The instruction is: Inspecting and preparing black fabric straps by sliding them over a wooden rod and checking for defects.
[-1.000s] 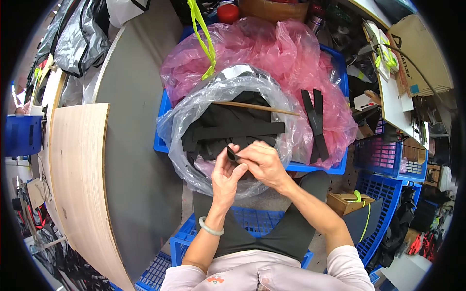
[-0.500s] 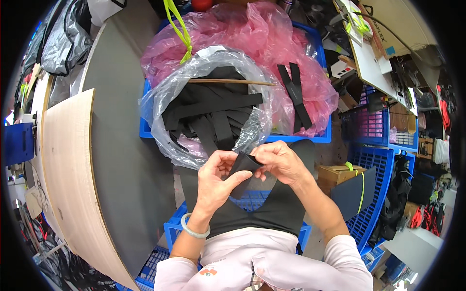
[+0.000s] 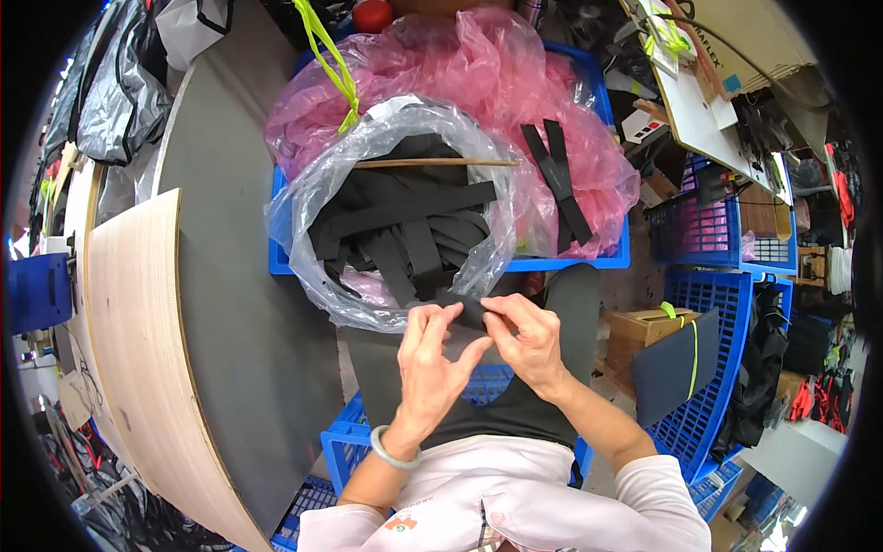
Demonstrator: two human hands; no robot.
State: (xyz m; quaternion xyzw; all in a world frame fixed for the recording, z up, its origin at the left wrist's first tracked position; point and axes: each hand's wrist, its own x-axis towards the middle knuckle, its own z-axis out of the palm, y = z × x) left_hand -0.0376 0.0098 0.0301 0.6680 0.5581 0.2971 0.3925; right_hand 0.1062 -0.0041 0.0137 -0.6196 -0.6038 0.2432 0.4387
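Observation:
Above my lap, both hands hold one short black fabric band (image 3: pixel 471 311). My left hand (image 3: pixel 430 364) pinches its left part, thumb stretched toward the right hand. At the band's right end, the fingertips of my right hand (image 3: pixel 528 342) are closed on it. Fingers cover much of the band. Just beyond my hands, a clear plastic bag (image 3: pixel 308 262) stands with its mouth open, full of loose black strips (image 3: pixel 405 216). Across the bag's mouth lies a thin brown stick (image 3: pixel 432 163).
Pink plastic sheeting (image 3: pixel 441 64) fills a blue crate (image 3: pixel 589 262), with two crossed black strips (image 3: pixel 559 189) on top. A grey board (image 3: pixel 248 304) and a light wooden panel (image 3: pixel 138 340) stand at left. Blue crates (image 3: pixel 699 359) and a cardboard box (image 3: pixel 635 336) are at right.
Both hands have come slightly closer to my body. The band, whose open tube-like end showed before, is now turned and mostly covered by my fingers.

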